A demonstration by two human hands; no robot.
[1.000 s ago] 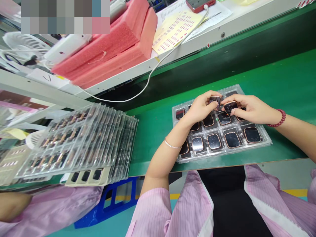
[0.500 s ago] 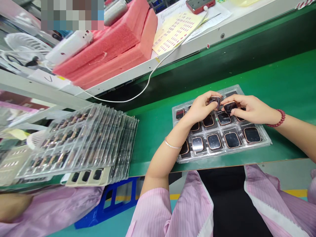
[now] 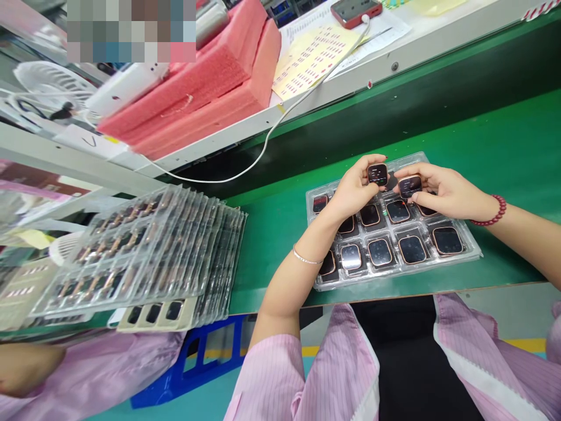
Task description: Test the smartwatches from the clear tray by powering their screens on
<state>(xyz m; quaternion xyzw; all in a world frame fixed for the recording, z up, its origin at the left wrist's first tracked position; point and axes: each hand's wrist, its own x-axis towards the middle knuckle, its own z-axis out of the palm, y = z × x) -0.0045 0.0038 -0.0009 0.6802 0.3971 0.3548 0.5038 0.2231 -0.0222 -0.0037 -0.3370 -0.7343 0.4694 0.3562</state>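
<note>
Between the thumb and fingers of my left hand (image 3: 357,186) is a square smartwatch (image 3: 377,174) with a gold rim, its dark screen showing small light marks. My right hand (image 3: 438,188) grips a second smartwatch (image 3: 411,186), whose screen also shows faint marks. Both watches are held just above a clear plastic tray (image 3: 473,252). Its compartments carry several more watch faces, such as a dark one (image 3: 412,249) in the front row and a brightly reflecting one (image 3: 350,256). My hands hide part of the back row.
Left of the tray stands a tall stack of filled clear trays (image 3: 175,251). Behind the green bench (image 3: 272,234) runs a raised white shelf bearing pink foam blocks (image 3: 210,88), a yellow sheet (image 3: 307,61) and a red-cased device (image 3: 356,11). A white cable (image 3: 263,146) hangs below it. A co-worker's sleeve (image 3: 118,368) shows at lower left.
My left hand has raised and turned its smartwatch, so the screen faces me more and shows light marks. The right hand's watch has tilted slightly and its screen looks lit.
</note>
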